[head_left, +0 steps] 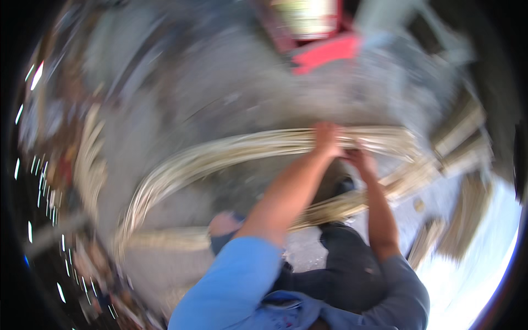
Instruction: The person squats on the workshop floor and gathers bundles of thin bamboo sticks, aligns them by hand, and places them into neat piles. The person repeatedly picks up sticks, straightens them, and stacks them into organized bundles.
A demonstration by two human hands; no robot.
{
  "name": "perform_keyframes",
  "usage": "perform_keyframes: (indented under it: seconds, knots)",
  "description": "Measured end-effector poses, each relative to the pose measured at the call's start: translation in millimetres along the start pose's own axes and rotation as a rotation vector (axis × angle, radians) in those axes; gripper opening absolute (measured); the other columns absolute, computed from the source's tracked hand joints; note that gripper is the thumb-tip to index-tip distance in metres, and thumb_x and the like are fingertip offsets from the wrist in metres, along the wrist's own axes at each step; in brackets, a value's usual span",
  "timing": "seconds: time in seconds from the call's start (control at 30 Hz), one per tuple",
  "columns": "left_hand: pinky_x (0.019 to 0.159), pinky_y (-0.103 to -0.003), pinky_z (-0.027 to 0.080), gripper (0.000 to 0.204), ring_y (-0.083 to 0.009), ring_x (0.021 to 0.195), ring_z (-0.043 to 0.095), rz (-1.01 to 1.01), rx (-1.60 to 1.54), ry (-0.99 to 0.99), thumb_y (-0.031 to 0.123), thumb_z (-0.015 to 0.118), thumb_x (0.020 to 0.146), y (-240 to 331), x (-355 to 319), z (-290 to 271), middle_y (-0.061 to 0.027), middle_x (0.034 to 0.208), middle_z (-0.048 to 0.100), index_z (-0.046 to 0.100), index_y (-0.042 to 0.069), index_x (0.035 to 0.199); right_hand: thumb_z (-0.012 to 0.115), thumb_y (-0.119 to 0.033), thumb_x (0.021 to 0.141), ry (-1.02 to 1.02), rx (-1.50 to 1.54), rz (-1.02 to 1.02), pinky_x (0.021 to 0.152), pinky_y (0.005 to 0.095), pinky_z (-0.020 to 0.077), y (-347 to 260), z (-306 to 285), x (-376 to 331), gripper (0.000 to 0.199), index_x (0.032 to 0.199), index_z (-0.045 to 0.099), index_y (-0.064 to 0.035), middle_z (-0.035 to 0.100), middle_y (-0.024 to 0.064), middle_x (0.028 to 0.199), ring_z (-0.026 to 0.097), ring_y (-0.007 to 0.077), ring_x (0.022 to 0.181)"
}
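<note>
A long bundle of pale, thin strips, like cane or split bamboo (pixel 236 147), arcs across the middle of the head view, its left end drooping toward the lower left. My left hand (pixel 328 139) is closed round the bundle right of its middle. Just beside it, my right hand (pixel 362 160) grips the same bundle, its fingers partly hidden and smeared by motion. Below the hands, more pale strips (pixel 341 205) run behind my forearms, over my legs or the floor; I cannot tell whether they belong to the held bundle.
Other strip bundles lie on the floor at the right (pixel 467 220) and the left (pixel 91 159). A red object (pixel 325 53) stands on the grey floor (pixel 220 88) at the far side. Cluttered, blurred items line the left edge. My bent leg (pixel 349 269) is close below.
</note>
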State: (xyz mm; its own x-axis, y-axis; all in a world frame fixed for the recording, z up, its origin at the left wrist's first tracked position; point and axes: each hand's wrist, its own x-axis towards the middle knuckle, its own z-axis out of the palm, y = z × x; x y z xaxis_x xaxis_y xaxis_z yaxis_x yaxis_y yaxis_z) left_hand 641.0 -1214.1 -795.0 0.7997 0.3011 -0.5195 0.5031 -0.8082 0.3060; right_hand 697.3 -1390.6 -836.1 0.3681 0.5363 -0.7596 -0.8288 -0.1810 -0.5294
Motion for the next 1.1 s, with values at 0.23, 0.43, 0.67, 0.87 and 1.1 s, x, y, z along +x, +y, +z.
perform_keyframes:
  seconds: [0.23,0.43,0.67,0.87,1.1]
  knots:
    - [0.1,-0.059,0.042,0.067,-0.0347,0.127,0.05,0.164,0.138,0.116,0.035,0.078,0.079,89.1,32.5,-24.8,-0.0128,0.13,0.055,0.049,0.015,0.136,0.07,-0.065,0.086,0.068,-0.026,-0.123,0.069,0.0354,0.0614,-60.0,-15.8,-14.1,0.078,0.127,0.061,0.0005,0.072,0.0171,0.107,0.073,0.0239,0.088]
    - [0.081,-0.054,0.053,0.042,-0.0445,0.097,0.067,0.293,0.14,-0.067,0.03,0.074,0.082,68.9,38.4,-26.3,-0.023,0.101,0.069,0.052,0.008,0.11,0.07,-0.067,0.084,0.107,-0.09,-0.119,0.054,0.0321,0.0589,-43.6,-6.6,-33.2,0.079,0.123,0.063,0.0013,0.072,0.0136,0.094,0.072,0.0249,0.063]
    - [0.082,-0.052,0.054,0.05,-0.0434,0.094,0.068,0.183,0.201,-0.01,0.023,0.082,0.066,82.6,40.8,-33.2,-0.0213,0.097,0.072,0.055,0.008,0.106,0.069,-0.074,0.08,0.318,-0.203,-0.178,0.051,0.033,0.0569,-49.6,-21.1,-33.1,0.076,0.095,0.071,0.0002,0.069,0.01,0.072,0.068,0.0198,0.055]
    - [0.081,-0.04,0.055,0.046,-0.0293,0.088,0.072,0.307,-0.229,-0.212,0.019,0.078,0.066,48.6,68.0,-100.7,-0.0162,0.094,0.073,0.065,0.004,0.108,0.081,-0.059,0.079,0.144,0.193,-0.378,0.067,0.0378,0.0601,-58.3,-8.9,-30.3,0.088,0.132,0.051,0.0044,0.066,0.0176,0.116,0.069,0.0226,0.091]
    - [0.08,-0.035,0.055,0.044,-0.0225,0.086,0.071,0.275,-0.271,-0.25,0.017,0.08,0.068,43.8,59.2,-127.2,-0.0134,0.094,0.073,0.067,0.0,0.107,0.08,-0.049,0.082,0.766,-0.139,-0.007,0.073,0.0441,0.0582,-71.1,-16.3,-35.4,0.057,0.095,0.069,0.0053,0.071,0.0244,0.092,0.072,0.0336,0.077]
